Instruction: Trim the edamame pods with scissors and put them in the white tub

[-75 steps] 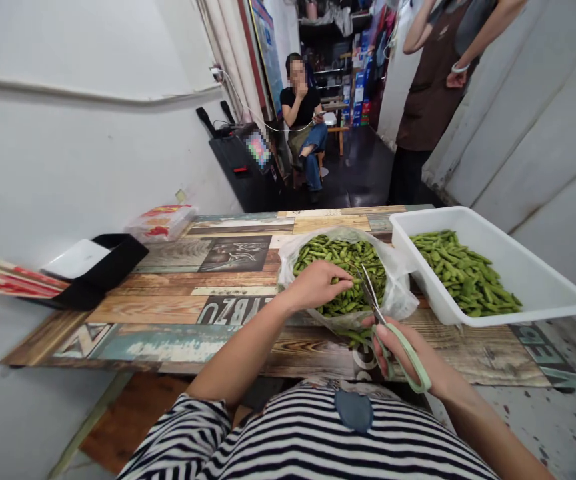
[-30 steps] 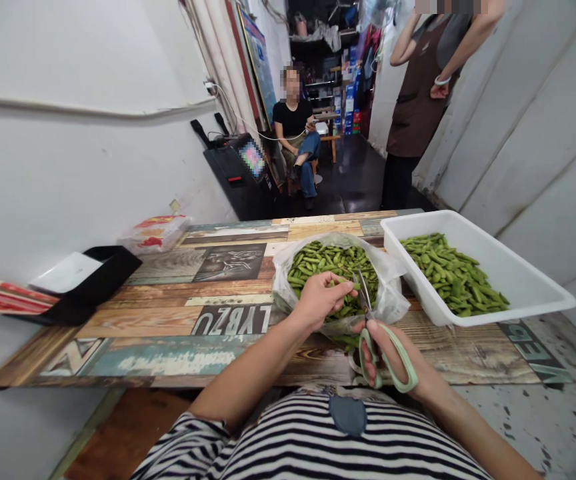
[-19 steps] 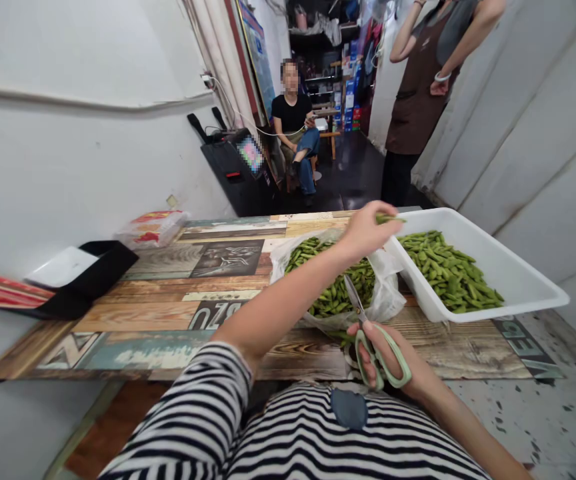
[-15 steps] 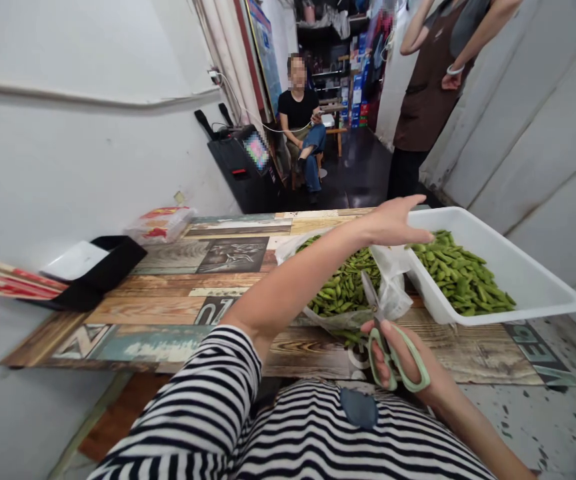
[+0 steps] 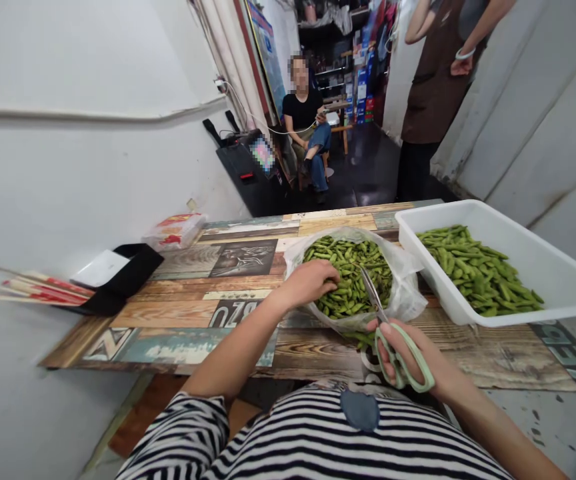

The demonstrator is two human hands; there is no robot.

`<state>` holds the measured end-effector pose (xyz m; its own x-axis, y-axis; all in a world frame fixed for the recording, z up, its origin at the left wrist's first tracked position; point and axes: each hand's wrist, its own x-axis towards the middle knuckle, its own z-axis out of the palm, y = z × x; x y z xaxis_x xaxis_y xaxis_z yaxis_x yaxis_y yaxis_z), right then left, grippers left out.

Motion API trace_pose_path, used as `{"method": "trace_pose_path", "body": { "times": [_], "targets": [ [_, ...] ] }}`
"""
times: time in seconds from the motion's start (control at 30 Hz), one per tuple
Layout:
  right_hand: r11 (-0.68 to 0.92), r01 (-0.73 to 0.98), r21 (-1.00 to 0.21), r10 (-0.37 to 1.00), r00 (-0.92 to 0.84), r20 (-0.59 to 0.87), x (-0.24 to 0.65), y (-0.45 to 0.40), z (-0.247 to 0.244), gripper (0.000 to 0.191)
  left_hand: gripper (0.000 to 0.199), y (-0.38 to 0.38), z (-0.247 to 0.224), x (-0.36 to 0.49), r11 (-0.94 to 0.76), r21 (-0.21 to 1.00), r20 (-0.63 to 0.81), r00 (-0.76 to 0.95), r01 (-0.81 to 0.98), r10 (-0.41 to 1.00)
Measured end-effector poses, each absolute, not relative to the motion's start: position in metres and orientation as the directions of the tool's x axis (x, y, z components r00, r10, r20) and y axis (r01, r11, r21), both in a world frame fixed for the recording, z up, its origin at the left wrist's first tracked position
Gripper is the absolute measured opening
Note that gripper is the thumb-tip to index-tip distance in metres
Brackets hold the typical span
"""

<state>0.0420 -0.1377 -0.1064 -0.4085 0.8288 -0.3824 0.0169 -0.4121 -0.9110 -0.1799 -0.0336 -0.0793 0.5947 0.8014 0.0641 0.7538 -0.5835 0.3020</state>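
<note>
My left hand [image 5: 313, 283] is at the left side of a clear plastic bag [image 5: 408, 283] full of green pods [image 5: 351, 303], its fingers curled in among them; what they grip, if anything, is too small to name. Wrapped round the green-handled scissors [image 5: 374, 297], my right hand [image 5: 413, 353] is at the bag's near right edge. The blades point up over the pods and look nearly closed. To the right, a white tray [image 5: 563, 267] holds a heap of similar green pods [image 5: 488, 267]. A few pods lie under the bag's near edge.
At the table's left are a black holder [image 5: 133, 273] with red-and-white chopstick packets [image 5: 43, 287] and a clear packet [image 5: 175, 230] with red print. Beyond the table [image 5: 168, 293], a person [image 5: 305, 110] sits with a phone and another [image 5: 431, 87] stands in a brown apron. A black machine [image 5: 253, 167] stands by the wall.
My left hand has moved from above the white tray's left edge back left and down into the bag's pods, and its fingers have curled. My right hand still holds the scissors. The view has shifted slightly.
</note>
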Motion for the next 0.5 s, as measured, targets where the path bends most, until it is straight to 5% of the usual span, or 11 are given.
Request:
{"method": "trace_pose_path", "body": {
  "times": [0.07,0.17,0.27,0.5],
  "targets": [
    [-0.372,0.048,-0.927,0.828,-0.434,-0.354,0.044,-0.14,-0.101,0.053,0.013,-0.034,-0.076,-0.175,-0.566,0.366,0.089,0.577,0.739,0.812],
    [-0.266,0.1,-0.959,0.844,-0.457,-0.282,0.048,-0.142,-0.096,0.05,0.014,-0.038,-0.071,-0.165,-0.409,0.637,0.101,0.455,0.653,0.885],
    [-0.229,0.153,-0.961,0.851,-0.447,-0.274,0.05,-0.141,-0.098,0.047,0.018,-0.045,-0.07,-0.155,-0.143,0.882,-0.052,0.393,0.45,0.918],
    [-0.235,0.175,-0.956,0.856,-0.429,-0.289,0.047,-0.136,-0.103,0.045,0.018,-0.058,-0.07,-0.144,0.102,0.958,-0.201,0.373,0.269,0.906]
  ]
}}
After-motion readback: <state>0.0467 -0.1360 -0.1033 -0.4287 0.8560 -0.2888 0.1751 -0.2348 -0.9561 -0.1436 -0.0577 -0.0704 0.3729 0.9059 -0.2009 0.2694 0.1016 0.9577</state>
